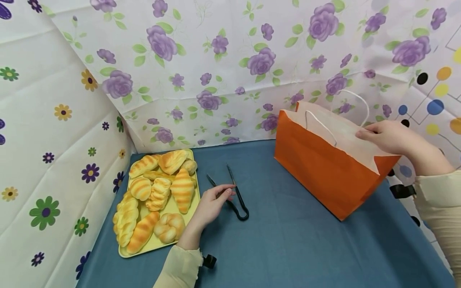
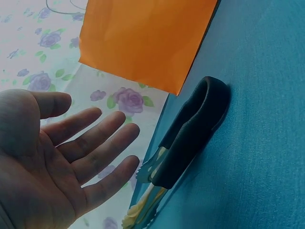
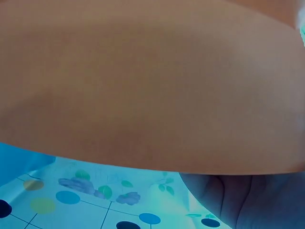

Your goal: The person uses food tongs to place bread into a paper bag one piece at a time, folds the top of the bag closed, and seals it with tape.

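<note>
An orange paper bag (image 1: 317, 168) with a white inside and white string handles stands open-topped at the right, slightly tilted. My right hand (image 1: 389, 136) grips its right rim, thumb on the inner side; in the right wrist view the bag's side (image 3: 143, 95) hides most of this hand (image 3: 248, 200). My left hand (image 1: 212, 204) hovers by the black-handled metal tongs (image 1: 244, 202), which lie on the blue cloth. In the left wrist view the fingers of that hand (image 2: 71, 148) are spread and loosely bent, apart from the tongs (image 2: 190, 133), with nothing held.
A yellow tray (image 1: 176, 206) with several bread pieces (image 1: 181, 190) stands at the left. Blue cloth (image 1: 273, 240) covers the table. Flower-printed sheets (image 1: 187, 80) hang behind and at the left, and a dotted sheet (image 1: 435, 96) hangs at the right.
</note>
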`<state>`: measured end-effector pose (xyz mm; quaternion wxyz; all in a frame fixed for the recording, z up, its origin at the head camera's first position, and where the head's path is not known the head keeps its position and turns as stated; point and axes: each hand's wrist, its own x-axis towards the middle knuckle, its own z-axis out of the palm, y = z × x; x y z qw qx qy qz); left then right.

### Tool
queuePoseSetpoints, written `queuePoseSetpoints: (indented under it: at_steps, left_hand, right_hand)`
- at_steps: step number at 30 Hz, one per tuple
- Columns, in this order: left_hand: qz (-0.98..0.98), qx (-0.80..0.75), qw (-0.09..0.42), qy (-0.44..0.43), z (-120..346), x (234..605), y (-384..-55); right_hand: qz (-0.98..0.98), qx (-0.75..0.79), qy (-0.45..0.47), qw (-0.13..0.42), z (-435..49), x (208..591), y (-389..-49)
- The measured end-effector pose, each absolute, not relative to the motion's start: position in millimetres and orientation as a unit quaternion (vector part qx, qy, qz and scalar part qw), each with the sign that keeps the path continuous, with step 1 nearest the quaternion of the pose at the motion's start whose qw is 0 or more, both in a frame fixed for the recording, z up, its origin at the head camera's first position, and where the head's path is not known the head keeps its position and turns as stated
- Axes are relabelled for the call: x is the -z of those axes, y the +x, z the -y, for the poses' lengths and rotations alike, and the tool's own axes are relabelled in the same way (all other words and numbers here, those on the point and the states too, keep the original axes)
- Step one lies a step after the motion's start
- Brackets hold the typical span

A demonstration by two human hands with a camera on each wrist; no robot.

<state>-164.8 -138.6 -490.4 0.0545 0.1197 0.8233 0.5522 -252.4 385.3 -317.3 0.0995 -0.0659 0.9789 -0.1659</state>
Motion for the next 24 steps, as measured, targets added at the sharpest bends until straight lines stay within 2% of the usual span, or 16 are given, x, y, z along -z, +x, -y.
queuePoseSetpoints:
  at_steps: [13,17,24]
  left_hand:
    - [-0.829,-0.541,0.045,0.133,137.0,481.6,-170.6]
    - [-0.836,-0.528,0.024,0.148,129.5,458.1,-180.2]
    - [-0.851,-0.497,-0.054,0.163,106.9,406.1,-201.0]
  right_hand:
    - [-0.976,0.164,-0.098,0.105,-369.7,320.4,-264.1]
    - [-0.975,0.161,-0.118,0.102,-361.8,319.3,-267.1]
    - [-0.970,0.165,-0.147,0.105,-346.2,321.1,-274.3]
